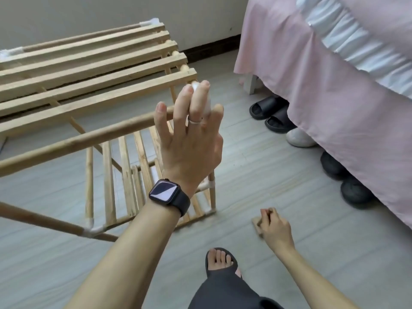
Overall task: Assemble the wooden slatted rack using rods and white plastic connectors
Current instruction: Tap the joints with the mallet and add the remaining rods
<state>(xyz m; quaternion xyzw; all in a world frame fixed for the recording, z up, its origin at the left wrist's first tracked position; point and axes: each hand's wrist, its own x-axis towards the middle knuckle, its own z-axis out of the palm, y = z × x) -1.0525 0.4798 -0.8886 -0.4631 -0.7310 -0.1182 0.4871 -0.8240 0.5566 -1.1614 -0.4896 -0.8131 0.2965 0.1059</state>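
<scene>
The wooden slatted rack (89, 85) stands on the floor at the left, with a top shelf of long slats and a lower slatted shelf (124, 175). A round wooden rod (89, 139) runs along its near top edge. At the rod's right end sits a white plastic connector (207, 105). My left hand (189, 139) is raised over that corner, fingers straight and spread, touching the connector, which shows between them. More white connectors (91, 228) join the lower corners. Low on the floor, my right hand (274, 226) grips a small wooden block (256, 224).
A bed with a pink sheet (334, 97) fills the right side, with several slippers and shoes (267, 108) under its edge. My foot in a black slipper (220, 262) is on the grey floor between my arms. A wall stands behind the rack.
</scene>
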